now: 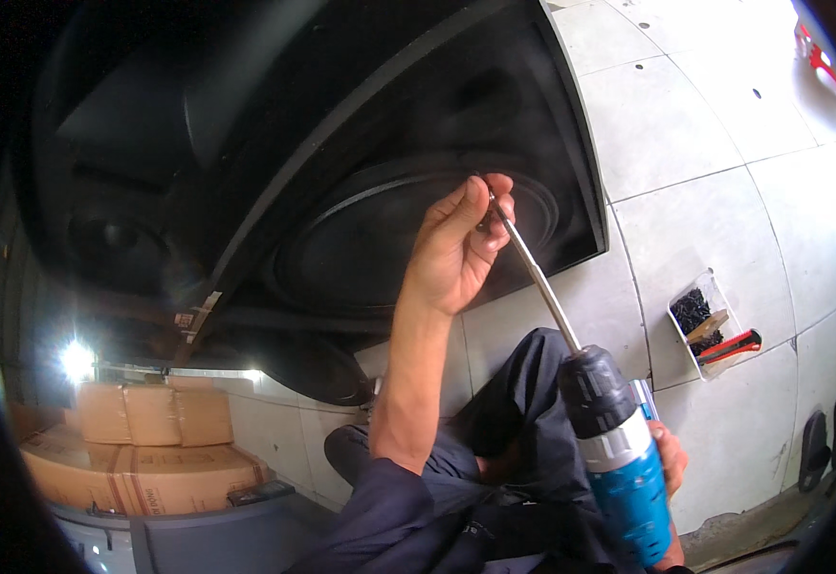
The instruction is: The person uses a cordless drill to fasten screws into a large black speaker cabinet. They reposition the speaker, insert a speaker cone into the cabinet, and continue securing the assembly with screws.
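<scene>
My right hand (670, 461) grips a teal and black cordless drill (630, 497) at the lower right, mostly hidden behind the tool. From its chuck a long silver screwdriver bit (542, 282) points up and to the left. The fingers of my left hand (451, 249) are pinched around the far end of that bit. Whether a small screw sits at the tip cannot be made out between the fingers. Just beyond my left hand is a large black speaker cabinet (585, 206) with a big round cone (370, 234).
On the tiled floor (695, 124) to the right stands a clear plastic box (708, 373) of small black screws, with a red utility knife (732, 346) across it. Slippers (815, 450) lie farther right. Cardboard boxes (150, 469) are stacked at the lower left.
</scene>
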A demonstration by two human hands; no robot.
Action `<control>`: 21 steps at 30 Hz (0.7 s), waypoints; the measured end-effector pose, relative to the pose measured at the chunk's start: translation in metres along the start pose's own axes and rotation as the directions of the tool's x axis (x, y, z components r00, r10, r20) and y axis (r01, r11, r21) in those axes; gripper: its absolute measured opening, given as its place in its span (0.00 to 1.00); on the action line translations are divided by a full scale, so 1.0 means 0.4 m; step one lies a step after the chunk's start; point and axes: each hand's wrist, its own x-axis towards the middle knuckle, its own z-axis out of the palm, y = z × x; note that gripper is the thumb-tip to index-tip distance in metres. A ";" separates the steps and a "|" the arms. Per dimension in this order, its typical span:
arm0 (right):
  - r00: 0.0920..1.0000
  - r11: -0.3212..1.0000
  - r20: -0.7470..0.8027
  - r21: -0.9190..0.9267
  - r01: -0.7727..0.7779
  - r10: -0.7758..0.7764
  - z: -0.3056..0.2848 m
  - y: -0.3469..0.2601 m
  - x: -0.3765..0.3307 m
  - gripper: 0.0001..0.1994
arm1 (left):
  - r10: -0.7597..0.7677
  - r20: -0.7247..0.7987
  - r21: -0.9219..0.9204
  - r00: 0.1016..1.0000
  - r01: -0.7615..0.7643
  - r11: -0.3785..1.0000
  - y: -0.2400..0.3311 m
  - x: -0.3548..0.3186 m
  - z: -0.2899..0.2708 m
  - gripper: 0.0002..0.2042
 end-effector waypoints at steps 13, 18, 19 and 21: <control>0.987 0.983 0.057 0.117 0.140 -0.148 0.082 -0.041 0.117 0.24 | 0.134 -0.136 0.054 0.982 -0.128 0.990 0.008 0.012 0.020 0.15; 0.988 0.987 0.088 0.118 0.113 -0.124 0.082 -0.054 0.111 0.25 | 0.143 -0.132 0.099 0.981 -0.130 0.987 0.011 0.012 0.021 0.15; 0.989 0.987 0.088 0.122 0.103 -0.114 0.085 -0.060 0.112 0.24 | 0.148 -0.134 0.114 0.980 -0.133 0.985 0.014 0.011 0.020 0.15; 0.983 0.990 0.140 0.097 0.105 -0.117 0.077 -0.064 0.110 0.31 | 0.149 -0.144 0.139 0.978 -0.129 0.982 0.017 0.009 0.020 0.14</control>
